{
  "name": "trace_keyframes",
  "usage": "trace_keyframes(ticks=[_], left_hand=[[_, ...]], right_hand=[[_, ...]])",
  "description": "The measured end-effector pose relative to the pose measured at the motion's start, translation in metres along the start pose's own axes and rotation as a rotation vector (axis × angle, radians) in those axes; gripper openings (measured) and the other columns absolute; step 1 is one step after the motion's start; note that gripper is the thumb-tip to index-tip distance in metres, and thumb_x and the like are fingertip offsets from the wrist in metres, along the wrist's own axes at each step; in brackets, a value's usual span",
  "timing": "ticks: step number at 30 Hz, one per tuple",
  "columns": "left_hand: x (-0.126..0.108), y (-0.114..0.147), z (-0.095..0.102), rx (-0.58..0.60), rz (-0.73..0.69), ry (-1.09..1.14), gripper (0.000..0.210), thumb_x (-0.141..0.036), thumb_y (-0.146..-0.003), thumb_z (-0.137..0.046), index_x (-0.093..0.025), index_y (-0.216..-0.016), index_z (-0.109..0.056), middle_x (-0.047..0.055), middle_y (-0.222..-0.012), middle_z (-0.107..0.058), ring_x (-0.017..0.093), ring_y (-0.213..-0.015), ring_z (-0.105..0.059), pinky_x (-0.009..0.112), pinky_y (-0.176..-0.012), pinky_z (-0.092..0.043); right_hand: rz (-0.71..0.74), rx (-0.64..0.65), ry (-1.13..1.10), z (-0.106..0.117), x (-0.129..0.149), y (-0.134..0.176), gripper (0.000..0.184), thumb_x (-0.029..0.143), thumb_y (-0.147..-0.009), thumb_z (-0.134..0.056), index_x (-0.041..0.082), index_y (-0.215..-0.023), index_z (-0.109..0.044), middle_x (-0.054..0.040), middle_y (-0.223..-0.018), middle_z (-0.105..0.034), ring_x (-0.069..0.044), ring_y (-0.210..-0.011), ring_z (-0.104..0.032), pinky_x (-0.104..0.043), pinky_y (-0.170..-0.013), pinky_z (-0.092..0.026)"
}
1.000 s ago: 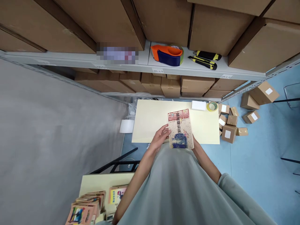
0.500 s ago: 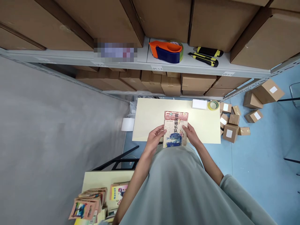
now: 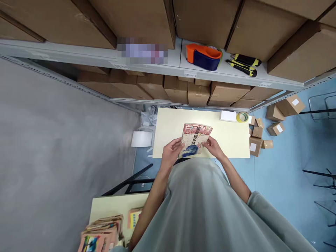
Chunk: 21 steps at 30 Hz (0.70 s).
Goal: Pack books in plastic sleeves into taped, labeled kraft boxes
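Note:
A paperback book (image 3: 195,140) with a red patterned band, black Chinese characters and a blue picture on its cover is held up between both hands, over the front part of a pale yellow table (image 3: 168,122). My left hand (image 3: 171,151) is closed on the book's left edge, thumb on the cover. On the opposite edge my right hand (image 3: 213,147) pinches it, thumb also in front. The cover faces me and leans slightly to the right. Fingers behind the book are hidden.
A white box (image 3: 228,116) and a tape roll (image 3: 242,117) lie at the table's back right. Above, a shelf (image 3: 173,57) bears cartons, an orange-blue tape dispenser (image 3: 203,57) and utility knives (image 3: 244,64). Book stacks (image 3: 103,231) sit on a lower-left table. Small cartons (image 3: 256,145) lie on the right floor.
The book has tilted, its top now leaning right and its lower edge drawn left. Both hands keep their hold. The whole view has shifted slightly.

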<state>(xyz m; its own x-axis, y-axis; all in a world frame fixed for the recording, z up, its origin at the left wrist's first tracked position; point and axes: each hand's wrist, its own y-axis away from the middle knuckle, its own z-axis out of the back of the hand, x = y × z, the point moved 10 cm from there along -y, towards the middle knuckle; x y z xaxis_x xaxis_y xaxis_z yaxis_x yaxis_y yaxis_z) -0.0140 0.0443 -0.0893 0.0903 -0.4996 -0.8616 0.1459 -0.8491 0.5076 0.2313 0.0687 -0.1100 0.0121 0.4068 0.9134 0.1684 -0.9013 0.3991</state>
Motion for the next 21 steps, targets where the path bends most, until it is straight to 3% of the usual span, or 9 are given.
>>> trace_keyframes(ticks=[4,7,11,16,21], left_hand=[[-0.023,0.001,0.027,0.006,-0.17,-0.084,0.041,-0.05,-0.077,-0.089,-0.021,-0.105,-0.083,0.01,-0.111,-0.086,0.029,-0.109,-0.08,0.049,-0.109,-0.062],[-0.038,0.005,0.041,0.022,-0.34,-0.148,0.02,-0.04,-0.086,-0.081,-0.024,-0.097,-0.084,0.008,-0.112,-0.086,0.029,-0.12,-0.078,0.052,-0.12,-0.056],[-0.042,0.004,0.054,0.036,-0.436,-0.119,0.014,-0.034,-0.091,-0.073,-0.024,-0.091,-0.082,0.009,-0.112,-0.086,0.03,-0.133,-0.073,0.056,-0.124,-0.052],[-0.038,-0.011,0.062,0.104,-0.375,-0.062,0.021,-0.04,-0.085,-0.081,-0.023,-0.096,-0.08,0.009,-0.113,-0.084,0.031,-0.126,-0.075,0.051,-0.121,-0.053],[-0.026,-0.029,0.059,0.124,-0.173,-0.028,0.053,-0.059,-0.072,-0.092,-0.019,-0.105,-0.08,0.009,-0.101,-0.083,0.028,-0.098,-0.076,0.04,-0.094,-0.061]], right_hand=[[0.105,-0.108,0.088,-0.016,0.018,-0.001,0.038,0.054,-0.088,-0.081,0.023,-0.111,-0.079,-0.0101,-0.117,-0.083,-0.029,-0.112,-0.076,-0.046,-0.107,-0.06],[0.282,-0.158,0.13,-0.03,0.047,0.003,0.033,0.055,-0.091,-0.082,0.025,-0.105,-0.082,-0.012,-0.124,-0.08,-0.031,-0.128,-0.072,-0.048,-0.118,-0.054],[0.382,-0.167,0.132,-0.046,0.07,0.008,0.034,0.061,-0.09,-0.085,0.027,-0.097,-0.085,-0.0134,-0.128,-0.078,-0.033,-0.137,-0.068,-0.048,-0.12,-0.053],[0.341,-0.19,0.197,-0.053,0.078,0.017,0.031,0.056,-0.092,-0.084,0.028,-0.103,-0.086,-0.0097,-0.117,-0.08,-0.028,-0.119,-0.073,-0.045,-0.113,-0.055],[0.161,-0.239,0.169,-0.051,0.063,0.022,0.038,0.058,-0.086,-0.084,0.022,-0.098,-0.076,-0.0012,-0.087,-0.074,-0.019,-0.084,-0.068,-0.032,-0.084,-0.057]])
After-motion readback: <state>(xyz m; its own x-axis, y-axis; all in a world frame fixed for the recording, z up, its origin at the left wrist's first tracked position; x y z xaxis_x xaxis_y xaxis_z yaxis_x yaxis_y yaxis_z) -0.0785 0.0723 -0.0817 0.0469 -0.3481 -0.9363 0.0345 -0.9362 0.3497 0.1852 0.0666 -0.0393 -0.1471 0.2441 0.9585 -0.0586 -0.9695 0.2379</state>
